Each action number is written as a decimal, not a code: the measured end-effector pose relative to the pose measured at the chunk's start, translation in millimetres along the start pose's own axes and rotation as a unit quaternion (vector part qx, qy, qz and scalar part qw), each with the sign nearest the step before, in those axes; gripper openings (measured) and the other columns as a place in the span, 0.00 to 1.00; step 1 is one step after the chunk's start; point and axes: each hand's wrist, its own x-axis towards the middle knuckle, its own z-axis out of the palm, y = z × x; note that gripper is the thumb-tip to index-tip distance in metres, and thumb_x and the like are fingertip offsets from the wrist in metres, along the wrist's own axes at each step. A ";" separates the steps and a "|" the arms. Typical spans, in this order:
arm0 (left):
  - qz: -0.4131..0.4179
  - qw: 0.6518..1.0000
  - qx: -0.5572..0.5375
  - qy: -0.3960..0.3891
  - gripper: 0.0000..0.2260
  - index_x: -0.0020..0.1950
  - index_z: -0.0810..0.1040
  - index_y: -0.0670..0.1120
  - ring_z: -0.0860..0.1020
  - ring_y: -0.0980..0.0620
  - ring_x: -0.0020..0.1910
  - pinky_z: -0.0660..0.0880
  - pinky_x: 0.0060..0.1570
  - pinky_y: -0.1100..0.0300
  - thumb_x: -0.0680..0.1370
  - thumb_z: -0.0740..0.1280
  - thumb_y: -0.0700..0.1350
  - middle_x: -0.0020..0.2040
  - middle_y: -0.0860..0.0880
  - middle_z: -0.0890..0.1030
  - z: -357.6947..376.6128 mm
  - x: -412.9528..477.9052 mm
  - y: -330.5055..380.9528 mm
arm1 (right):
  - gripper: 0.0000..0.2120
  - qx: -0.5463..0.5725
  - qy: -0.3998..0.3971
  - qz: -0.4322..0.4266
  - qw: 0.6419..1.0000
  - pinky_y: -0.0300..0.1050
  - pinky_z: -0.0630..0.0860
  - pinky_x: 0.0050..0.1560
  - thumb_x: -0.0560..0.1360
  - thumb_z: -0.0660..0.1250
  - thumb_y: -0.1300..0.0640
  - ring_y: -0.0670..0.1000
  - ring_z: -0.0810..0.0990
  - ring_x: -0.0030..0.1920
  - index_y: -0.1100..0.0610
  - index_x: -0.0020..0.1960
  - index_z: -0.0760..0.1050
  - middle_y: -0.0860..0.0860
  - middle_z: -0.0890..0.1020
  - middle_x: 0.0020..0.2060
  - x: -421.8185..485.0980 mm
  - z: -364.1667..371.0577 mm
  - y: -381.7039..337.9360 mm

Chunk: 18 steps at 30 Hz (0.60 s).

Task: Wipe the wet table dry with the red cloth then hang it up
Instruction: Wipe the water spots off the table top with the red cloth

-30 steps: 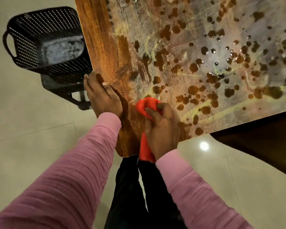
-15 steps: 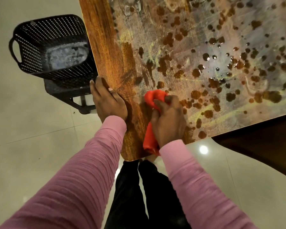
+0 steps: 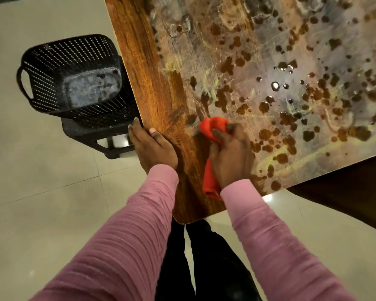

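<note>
The wooden table [image 3: 139,61] fills the upper right, its top covered in water drops and wet smears; a strip along its left edge looks darker and free of drops. My right hand [image 3: 230,155] grips the bunched red cloth [image 3: 213,127] and presses it on the tabletop near the front corner; a tail of the cloth trails back under my wrist. My left hand [image 3: 152,146] rests on the table's left edge, its fingers wrapped over the rim and thumb on top.
A black perforated plastic basket [image 3: 70,74] sits on a dark stool [image 3: 100,137] just left of the table. Pale tiled floor lies around. A dark piece of furniture [image 3: 345,187] stands at the lower right. My legs are below the table corner.
My right hand has pushed the red cloth forward, away from the front corner. My left hand stays on the table edge. The view has shifted.
</note>
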 end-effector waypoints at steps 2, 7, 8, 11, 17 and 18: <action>-0.026 1.000 -0.006 0.003 0.20 0.75 0.61 0.43 0.63 0.43 0.74 0.62 0.69 0.53 0.83 0.53 0.45 0.75 0.41 0.63 0.7 1.7 0.4 | 0.14 -0.008 0.032 0.055 0.998 0.49 0.73 0.51 0.72 0.66 0.58 0.58 0.72 0.59 0.51 0.57 0.81 0.53 0.74 0.58 4.6 4.1 -7.6; -0.059 0.998 -0.012 -0.005 0.20 0.75 0.62 0.42 0.67 0.40 0.70 0.64 0.64 0.52 0.82 0.55 0.44 0.74 0.40 0.65 3.0 5.9 -0.2 | 0.14 -0.009 -0.007 -0.045 0.999 0.47 0.73 0.42 0.68 0.68 0.59 0.58 0.74 0.53 0.51 0.53 0.82 0.53 0.76 0.57 -15.0 16.9 -37.4; -0.059 0.998 -0.012 -0.007 0.20 0.75 0.63 0.42 0.67 0.40 0.70 0.65 0.63 0.52 0.82 0.55 0.44 0.74 0.40 0.65 3.4 6.3 0.3 | 0.13 -0.007 -0.029 -0.083 0.996 0.48 0.75 0.39 0.69 0.67 0.59 0.58 0.74 0.52 0.52 0.52 0.82 0.53 0.77 0.57 -17.0 17.9 -40.7; -0.049 0.999 0.000 -0.011 0.20 0.74 0.64 0.42 0.69 0.40 0.68 0.67 0.61 0.50 0.83 0.55 0.45 0.73 0.41 0.66 3.5 4.6 1.4 | 0.13 -0.014 -0.061 -0.146 0.987 0.50 0.78 0.36 0.71 0.63 0.57 0.60 0.75 0.52 0.52 0.53 0.82 0.54 0.78 0.56 -9.4 10.6 -35.8; -0.046 0.998 0.026 -0.015 0.20 0.74 0.63 0.45 0.71 0.38 0.65 0.71 0.59 0.43 0.82 0.52 0.48 0.72 0.42 0.67 3.6 4.8 2.3 | 0.14 -0.023 0.024 0.038 0.999 0.54 0.72 0.56 0.72 0.66 0.61 0.60 0.73 0.58 0.52 0.55 0.81 0.56 0.76 0.59 25.5 6.9 -30.6; -0.042 0.999 0.026 -0.017 0.20 0.74 0.63 0.44 0.71 0.38 0.65 0.71 0.59 0.42 0.82 0.52 0.48 0.72 0.41 0.67 3.6 5.5 1.6 | 0.14 -0.028 0.030 0.047 0.998 0.53 0.72 0.55 0.71 0.66 0.61 0.60 0.73 0.57 0.51 0.55 0.82 0.55 0.76 0.59 23.3 10.2 -37.7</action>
